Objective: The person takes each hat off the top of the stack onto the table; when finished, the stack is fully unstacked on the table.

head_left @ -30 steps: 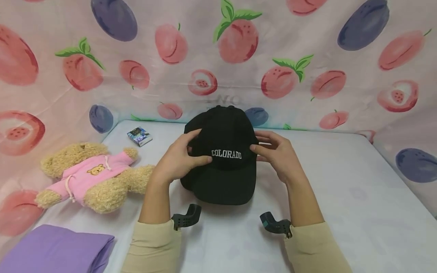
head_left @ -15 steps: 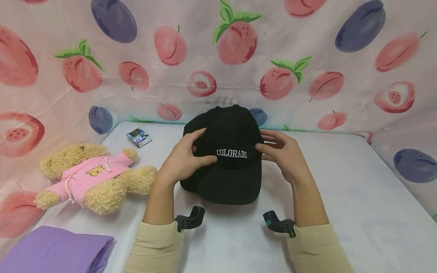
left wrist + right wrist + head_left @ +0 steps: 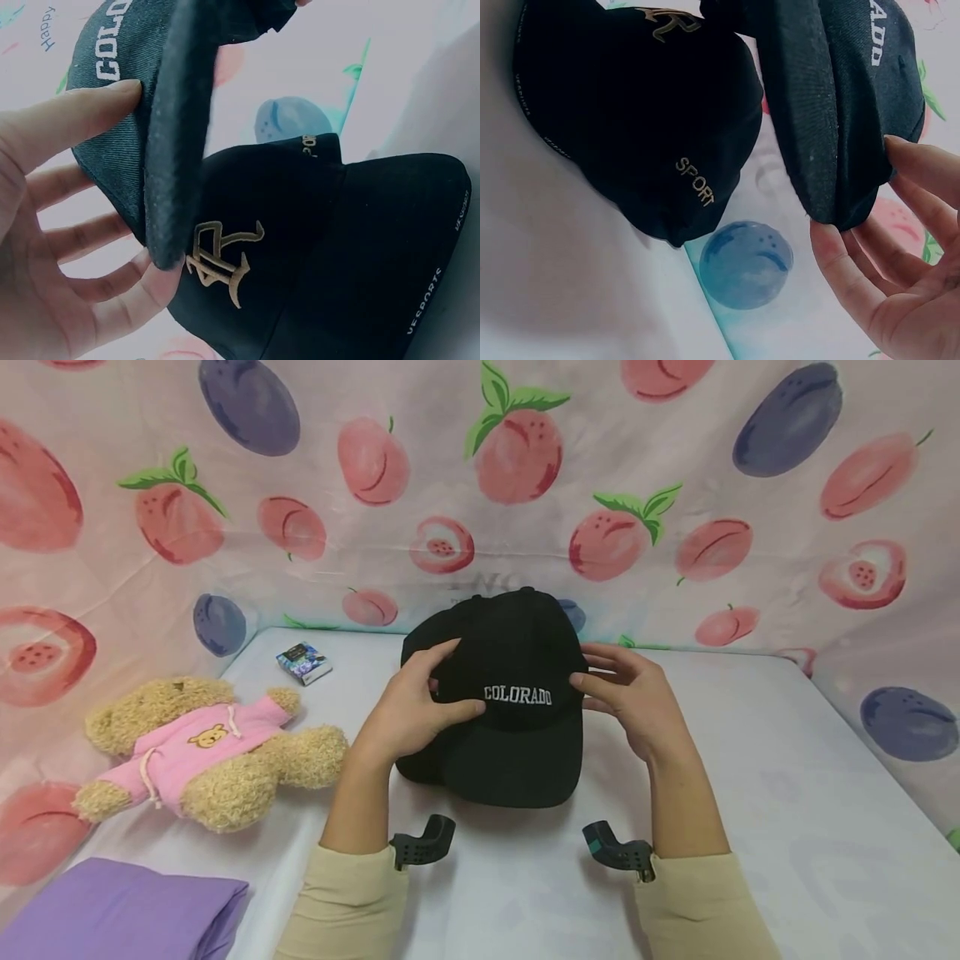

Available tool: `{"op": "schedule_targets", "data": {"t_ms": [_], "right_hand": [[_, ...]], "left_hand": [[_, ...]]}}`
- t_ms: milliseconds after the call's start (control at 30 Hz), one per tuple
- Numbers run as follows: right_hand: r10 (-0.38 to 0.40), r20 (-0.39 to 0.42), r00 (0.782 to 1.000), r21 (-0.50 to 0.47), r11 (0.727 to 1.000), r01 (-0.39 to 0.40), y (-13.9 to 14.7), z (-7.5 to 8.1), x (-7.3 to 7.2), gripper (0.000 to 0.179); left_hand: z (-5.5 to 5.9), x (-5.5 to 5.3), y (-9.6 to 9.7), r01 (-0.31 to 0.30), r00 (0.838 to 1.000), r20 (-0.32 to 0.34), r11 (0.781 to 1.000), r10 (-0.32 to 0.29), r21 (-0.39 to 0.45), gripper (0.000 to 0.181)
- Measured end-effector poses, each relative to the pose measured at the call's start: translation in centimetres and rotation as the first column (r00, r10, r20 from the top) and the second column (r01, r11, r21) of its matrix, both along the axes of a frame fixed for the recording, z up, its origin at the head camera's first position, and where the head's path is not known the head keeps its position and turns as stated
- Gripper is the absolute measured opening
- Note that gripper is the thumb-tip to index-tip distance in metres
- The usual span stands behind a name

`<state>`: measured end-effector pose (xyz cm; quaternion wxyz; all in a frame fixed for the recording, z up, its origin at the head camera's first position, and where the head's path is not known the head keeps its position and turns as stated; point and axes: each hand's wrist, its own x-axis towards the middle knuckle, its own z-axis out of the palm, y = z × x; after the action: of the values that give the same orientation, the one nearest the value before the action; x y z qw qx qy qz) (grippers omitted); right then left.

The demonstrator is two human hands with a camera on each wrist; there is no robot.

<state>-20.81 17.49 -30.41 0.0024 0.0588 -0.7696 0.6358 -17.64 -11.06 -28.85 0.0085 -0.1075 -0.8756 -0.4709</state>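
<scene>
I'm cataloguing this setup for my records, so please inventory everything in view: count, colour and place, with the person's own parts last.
COLORADO cap: 1, black with white lettering, between both hands
Emblem cap: 1, black with gold emblem, on the table, partly hidden behind the held cap in the head view
Teddy bear: 1, tan in pink top, lying at left
Small box: 1, blue, dark and white, far left
Folded cloth: 1, purple, near left
Table: 1, white, beneath everything
Fruit-print backdrop: pale pink, behind and beside the table
Wrist devices: 2, black, one per wrist
Sleeves: 2, beige, on the forearms
Left hand: 1, bare, pinching the held cap
Right hand: 1, bare, pinching its other side
</scene>
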Motion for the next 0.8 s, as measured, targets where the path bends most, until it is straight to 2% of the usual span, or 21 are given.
{"op": "schedule_targets", "data": {"t_ms": [400, 800], "right_hand": [[0.005, -0.029, 1.0, -0.039, 0.999, -0.006, 1.0, 0.4, 0.3, 0.054], [-0.005, -0.041, 0.999, 0.005, 1.0, 0.005, 2.1, 1.1, 0.9, 0.055]], "left_hand": [[-0.1, -0.3, 1.1, 0.01, 0.999, -0.035, 1.0, -0.01, -0.001, 0.086], [-0.3, -0.3, 2.0, 0.001, 0.999, -0.035, 1.0, -0.002, -0.009, 0.087]]}}
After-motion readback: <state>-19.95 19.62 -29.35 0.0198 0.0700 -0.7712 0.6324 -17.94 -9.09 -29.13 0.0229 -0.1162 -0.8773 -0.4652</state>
